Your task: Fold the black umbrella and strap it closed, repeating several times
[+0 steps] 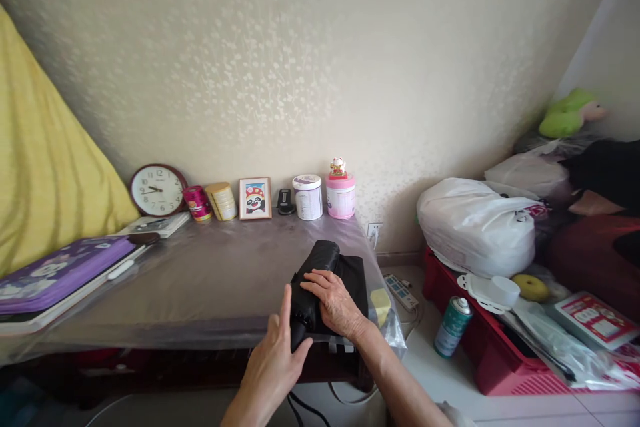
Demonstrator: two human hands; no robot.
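Observation:
A black folded bundle of shiny fabric lies near the right front corner of the table. Beneath and beside it, a flat black part spreads to the right. My right hand rests across the bundle's top, its fingers curved over the material. At the near left end is my left hand, with index finger stretched up along the side and thumb apart under the end. Its other fingers are mostly hidden from view. Black straps hang below the table edge.
Clear plastic covers the table. Along the wall stand a clock, several tins, a picture frame and a lucky-cat figurine. A purple case lies left. Right are a power strip, spray can and red crate.

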